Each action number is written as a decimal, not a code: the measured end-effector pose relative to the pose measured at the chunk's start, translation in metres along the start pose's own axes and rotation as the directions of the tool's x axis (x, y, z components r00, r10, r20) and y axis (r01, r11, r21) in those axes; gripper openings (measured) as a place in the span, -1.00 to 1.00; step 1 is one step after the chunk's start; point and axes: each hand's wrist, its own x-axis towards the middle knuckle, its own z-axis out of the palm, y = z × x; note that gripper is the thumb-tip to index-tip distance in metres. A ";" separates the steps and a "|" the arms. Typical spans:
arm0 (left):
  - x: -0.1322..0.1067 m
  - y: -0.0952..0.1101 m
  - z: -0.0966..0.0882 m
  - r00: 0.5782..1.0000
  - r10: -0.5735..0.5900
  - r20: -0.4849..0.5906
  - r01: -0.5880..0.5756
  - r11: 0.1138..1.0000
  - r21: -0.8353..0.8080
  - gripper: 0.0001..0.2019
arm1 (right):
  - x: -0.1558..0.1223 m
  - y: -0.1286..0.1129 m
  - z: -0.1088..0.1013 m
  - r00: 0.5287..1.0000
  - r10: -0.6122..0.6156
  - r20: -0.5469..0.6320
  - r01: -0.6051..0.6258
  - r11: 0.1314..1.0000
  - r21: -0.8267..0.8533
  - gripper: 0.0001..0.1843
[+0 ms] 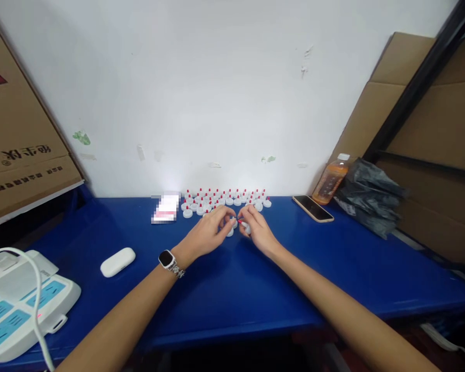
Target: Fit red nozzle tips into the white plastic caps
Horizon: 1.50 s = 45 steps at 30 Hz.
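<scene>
Over the middle of the blue table point(225, 299), my two hands are close together, fingertips almost meeting. Between the thumb and fingers of my left hand point(211, 231) is a white cap point(234, 223); another white cap point(230, 233) shows just under the thumb. My right hand point(259, 232) is closed on a white nozzle cap point(247, 228) whose red tip points left. Several more white caps with red tips point(200, 210) stand upright in loose rows behind my hands, some partly hidden by my fingers. A watch is on my left wrist.
A white power strip point(67, 305) with a cable and a white oval case point(118, 262) lie at left. A blurred card point(166, 207) rests near the wall. At right are a phone point(313, 208), an orange drink bottle point(330, 181) and a black plastic bag point(372, 194). Cardboard flanks both sides.
</scene>
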 end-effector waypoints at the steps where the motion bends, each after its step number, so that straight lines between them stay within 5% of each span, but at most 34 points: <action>1: -0.001 0.003 0.002 0.999 0.021 0.026 -0.021 1.000 0.008 -0.77 | -0.002 -0.001 0.005 1.000 0.015 0.009 -0.016 0.998 0.059 -0.65; 8: -0.001 0.001 0.010 0.980 0.154 0.127 -0.179 0.960 0.216 -0.72 | -0.005 0.006 0.019 0.995 0.066 0.078 -0.084 0.962 0.260 -0.61; 12: 0.002 -0.003 0.013 0.976 0.175 0.126 -0.190 0.975 0.118 -0.67 | -0.007 0.006 0.021 0.994 0.076 0.085 -0.097 0.954 0.283 -0.63; 16: 0.006 -0.013 0.004 0.998 -0.021 -0.053 0.018 0.999 -0.049 -0.60 | -0.005 0.000 0.015 0.999 -0.039 -0.036 0.042 0.996 0.083 -0.62; 20: 0.018 -0.032 -0.012 0.986 -0.120 -0.117 0.129 0.989 0.075 -0.66 | 0.007 0.001 -0.001 0.986 -0.077 -0.151 0.060 0.992 -0.115 -0.60; 24: 0.039 -0.047 -0.012 1.000 -0.013 0.024 0.007 0.969 0.247 -0.81 | 0.016 0.013 -0.018 0.995 -0.070 -0.072 0.042 0.939 -0.342 -0.54; 30: 0.056 -0.056 0.007 0.978 -0.036 0.205 -0.059 0.897 0.439 -0.84 | 0.021 0.017 -0.033 0.985 -0.148 -0.084 0.083 0.848 -0.523 -0.60; 37: 0.046 -0.050 0.003 0.990 0.009 0.141 -0.079 0.863 0.499 -0.82 | 0.021 0.020 -0.035 0.994 -0.089 -0.067 0.031 0.802 -0.596 -0.62; 45: -0.003 -0.046 -0.019 0.993 -0.005 0.120 -0.034 0.945 0.325 -0.84 | 0.021 0.030 -0.032 0.999 -0.030 -0.016 0.015 0.807 -0.590 -0.74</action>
